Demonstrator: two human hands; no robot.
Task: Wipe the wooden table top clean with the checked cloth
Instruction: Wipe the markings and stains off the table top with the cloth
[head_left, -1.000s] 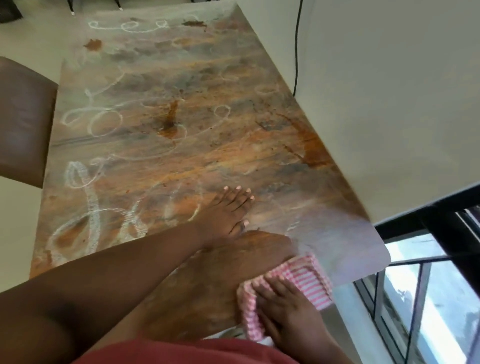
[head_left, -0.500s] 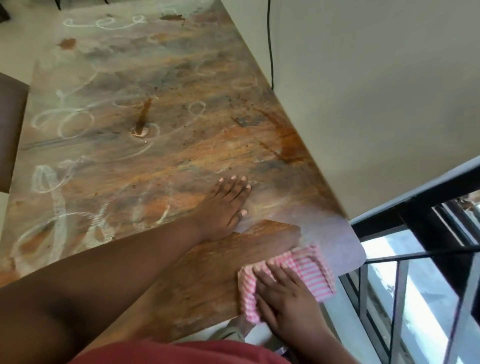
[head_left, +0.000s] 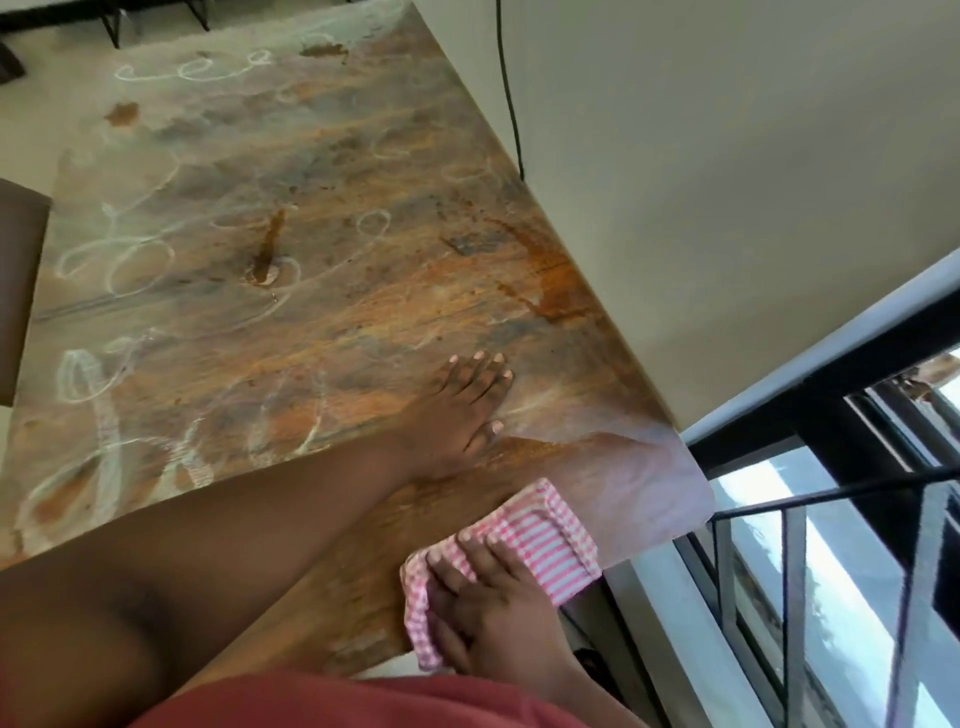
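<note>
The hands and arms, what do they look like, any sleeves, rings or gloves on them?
Both are bare. The left hand and the right hand show no gloves, rings or watch, and the nails are short and pale. No sleeve covers the left forearm as far as the view reaches. The only clothing seen is a reddish garment at the bottom edge.

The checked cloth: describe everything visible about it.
The pink-and-white checked cloth looks like soft woven fabric, folded into a thick pad with a stitched hem. It lies flat on the wooden table top at its near right corner, beside a darker wiped patch. The right hand presses on it with straight fingers; the left hand rests on the wood, apart from it.
</note>
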